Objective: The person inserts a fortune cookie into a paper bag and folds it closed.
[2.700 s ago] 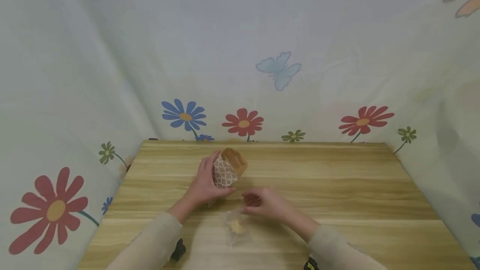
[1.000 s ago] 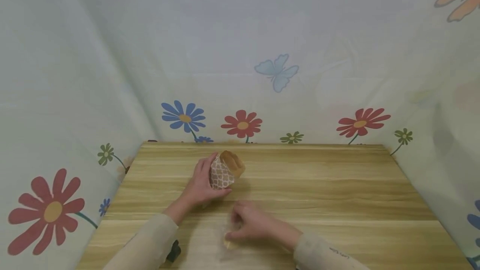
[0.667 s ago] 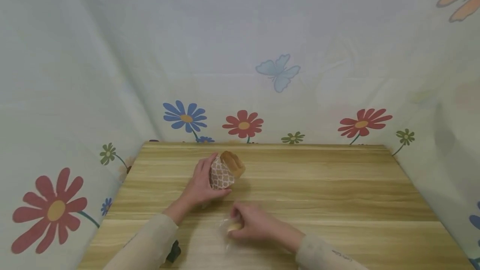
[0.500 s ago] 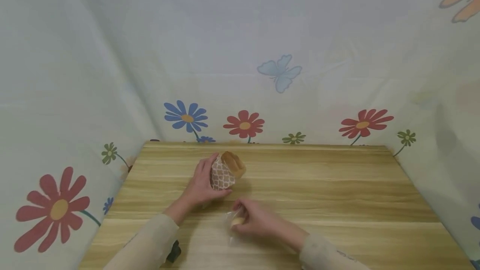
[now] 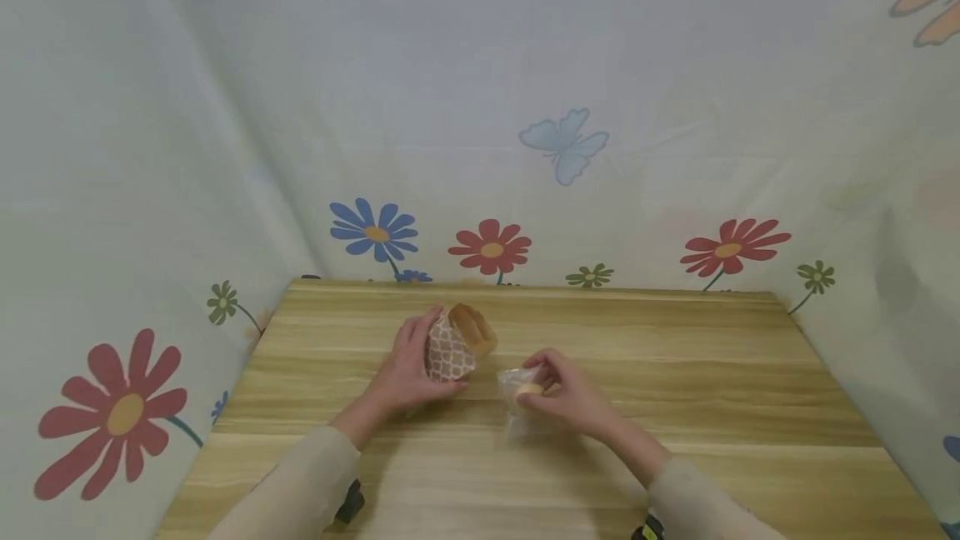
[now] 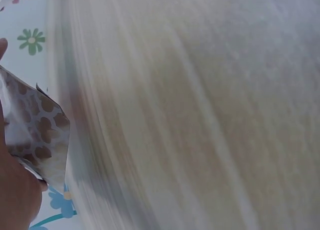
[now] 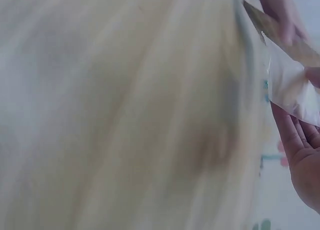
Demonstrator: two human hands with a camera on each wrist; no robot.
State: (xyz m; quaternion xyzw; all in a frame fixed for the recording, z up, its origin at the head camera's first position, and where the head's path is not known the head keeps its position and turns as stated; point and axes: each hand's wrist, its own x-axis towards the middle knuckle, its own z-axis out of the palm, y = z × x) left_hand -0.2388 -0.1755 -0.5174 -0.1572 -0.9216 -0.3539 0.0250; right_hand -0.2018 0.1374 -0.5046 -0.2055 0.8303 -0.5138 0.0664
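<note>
Nearest the person, two pale sleeves reach out over the wooden table (image 5: 675, 373). The right hand (image 5: 570, 394) has its fingers curled round a small clear wrapper (image 5: 517, 394) with a pale round snack inside, pinching it just above the table surface (the right wrist view shows only a blurred white edge of that wrapper (image 7: 292, 87) by the fingers (image 7: 300, 150)). A little farther out and to the left, the left hand (image 5: 408, 369) grips the side of a small paper bag (image 5: 453, 344), brown with a white lattice pattern, standing tilted with its open mouth facing up and right. The wrapper sits near the bag but apart from it. Behind the table hangs a curtain (image 5: 480, 107) printed with flowers and a butterfly.
</note>
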